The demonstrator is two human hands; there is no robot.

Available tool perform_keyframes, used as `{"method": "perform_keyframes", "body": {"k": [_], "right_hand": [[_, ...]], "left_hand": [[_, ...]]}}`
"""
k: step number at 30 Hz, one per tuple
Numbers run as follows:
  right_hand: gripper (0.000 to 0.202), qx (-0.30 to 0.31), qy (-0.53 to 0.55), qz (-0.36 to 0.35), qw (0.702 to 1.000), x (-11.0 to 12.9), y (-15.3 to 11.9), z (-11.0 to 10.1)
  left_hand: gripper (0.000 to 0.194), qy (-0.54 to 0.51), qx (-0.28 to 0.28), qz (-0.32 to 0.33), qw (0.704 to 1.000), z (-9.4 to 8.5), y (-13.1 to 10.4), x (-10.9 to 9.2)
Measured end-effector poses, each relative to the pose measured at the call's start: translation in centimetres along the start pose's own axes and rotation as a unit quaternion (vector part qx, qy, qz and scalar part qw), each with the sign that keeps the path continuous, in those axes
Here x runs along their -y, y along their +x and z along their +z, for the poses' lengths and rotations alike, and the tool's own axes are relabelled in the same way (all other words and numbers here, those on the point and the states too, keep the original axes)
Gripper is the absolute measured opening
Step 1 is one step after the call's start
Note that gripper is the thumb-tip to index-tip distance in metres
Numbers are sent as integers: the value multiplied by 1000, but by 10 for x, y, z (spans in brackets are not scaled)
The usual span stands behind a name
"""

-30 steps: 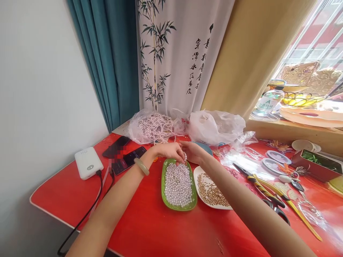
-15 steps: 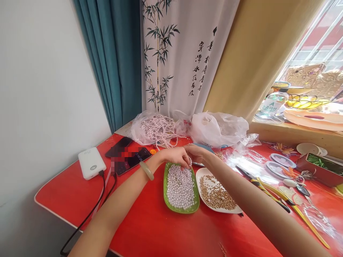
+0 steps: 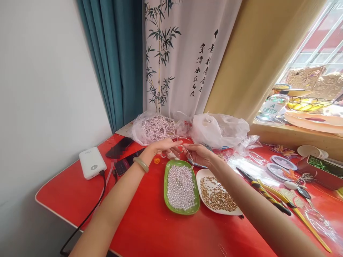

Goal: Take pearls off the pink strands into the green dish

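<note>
Above the far end of a green tray (image 3: pixel 166 192) of loose white pearl beads (image 3: pixel 180 187), my two hands hold a thin beaded strand (image 3: pixel 189 154) between them. My left hand (image 3: pixel 167 145), with a bangle at its wrist, pinches the strand's left part. The strand's right part runs into the closed fingers of my right hand (image 3: pixel 198 153), and its lower end hangs near the tray's far rim. A white plate (image 3: pixel 199 174) with small gold beads (image 3: pixel 218 194) stands right of the tray, below my right forearm.
At the left lie a white power bank (image 3: pixel 92 162) with a cable and two dark phones (image 3: pixel 119 147). Pearl strands (image 3: pixel 158 127) in a plastic bag and white bags (image 3: pixel 219 130) stand at the back. Pliers (image 3: pixel 264 189), tweezers and spools (image 3: pixel 280 171) lie right.
My left hand has lifted from the beads in the tray and moved up and left. My fingers now stretch the strand between both hands; the orange bead piece shows more fully.
</note>
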State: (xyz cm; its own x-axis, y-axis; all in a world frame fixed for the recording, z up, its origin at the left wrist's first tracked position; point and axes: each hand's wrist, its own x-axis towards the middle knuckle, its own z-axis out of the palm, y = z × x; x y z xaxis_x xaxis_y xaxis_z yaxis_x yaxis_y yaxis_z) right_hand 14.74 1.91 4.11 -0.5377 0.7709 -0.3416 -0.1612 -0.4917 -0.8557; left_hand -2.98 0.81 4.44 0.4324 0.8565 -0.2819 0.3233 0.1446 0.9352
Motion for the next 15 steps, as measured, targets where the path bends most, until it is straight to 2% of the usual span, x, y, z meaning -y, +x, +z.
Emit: {"method": "perform_keyframes", "body": {"k": [2, 6, 10, 15], "right_hand": [[13, 3, 1, 4, 1000, -7, -2, 4], [15, -5, -1, -17, 1000, -16, -2, 11], [14, -13, -13, -32, 999, -17, -1, 14], [20, 6, -39, -81, 996, -20, 0, 13]], "left_hand": [[43, -58, -40, 11, 997, 4, 4, 1], [21, -101, -116, 16, 988, 12, 11, 1], [9, -174, -133, 57, 974, 19, 17, 5], [13, -238, -155, 102, 953, 21, 32, 16]]}}
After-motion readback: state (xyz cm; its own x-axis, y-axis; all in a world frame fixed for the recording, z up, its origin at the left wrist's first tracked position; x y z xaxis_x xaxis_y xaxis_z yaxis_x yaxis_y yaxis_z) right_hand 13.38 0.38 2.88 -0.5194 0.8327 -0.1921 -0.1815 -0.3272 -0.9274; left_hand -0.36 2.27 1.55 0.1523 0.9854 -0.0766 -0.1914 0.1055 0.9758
